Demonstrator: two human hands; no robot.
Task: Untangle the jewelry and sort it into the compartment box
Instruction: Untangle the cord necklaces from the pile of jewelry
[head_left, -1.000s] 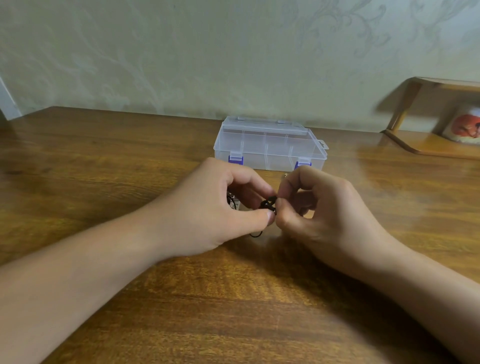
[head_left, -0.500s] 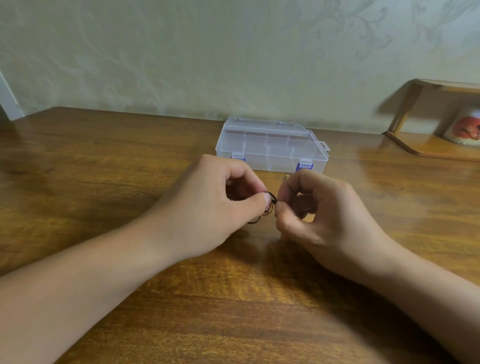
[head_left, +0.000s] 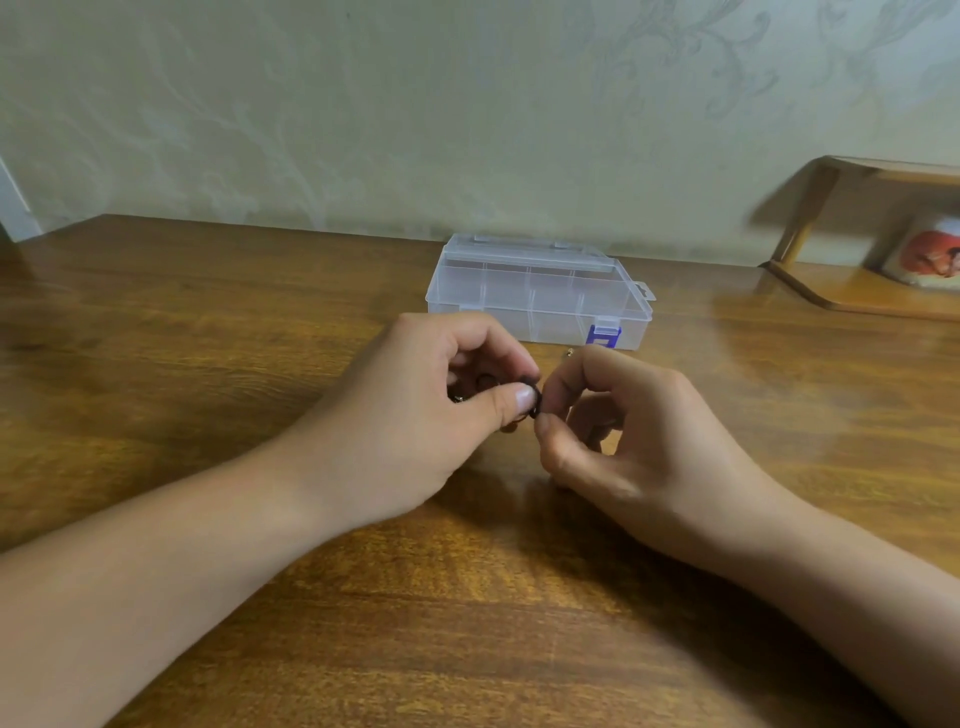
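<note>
A small dark tangle of jewelry (head_left: 535, 397) is held just above the wooden table (head_left: 156, 338), mostly hidden by fingers. My left hand (head_left: 415, 415) pinches it between thumb and curled fingers, with more dark loops showing inside the palm. My right hand (head_left: 623, 431) pinches the same tangle from the right with thumb and forefinger. Behind the hands stands the clear plastic compartment box (head_left: 540, 291), lid closed, with a purple latch (head_left: 602, 335) on its front. A tiny metal piece (head_left: 569, 353) lies on the table just in front of the box.
A wooden shelf (head_left: 872, 291) stands at the far right with a white cup with a red picture (head_left: 930, 257) under it. A pale patterned wall runs behind the table's far edge.
Both hands have shifted slightly away from me, toward the box, still pinching the tangle. The left hand now hides the box's left purple latch.
</note>
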